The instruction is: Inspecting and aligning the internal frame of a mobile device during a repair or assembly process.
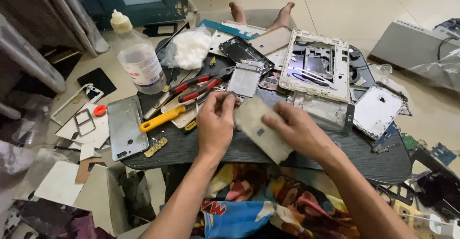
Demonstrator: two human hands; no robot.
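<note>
My left hand [215, 124] and my right hand [294, 128] both grip a flat grey phone part [258, 126], a thin panel with a small dark square on it, tilted over the dark work board [364, 157]. The left fingers pinch its upper left corner. The right fingers press on its right side. Red-handled pliers [196, 88] and a yellow-handled tool [160, 119] lie just left of my left hand.
A clear plastic bottle [139, 59] stands at the back left beside a bag of white cotton [191, 49]. A silver phone back [125, 126], a white tablet frame [314, 64] and a white back cover [378, 109] lie about. Bare feet [261, 13] show beyond.
</note>
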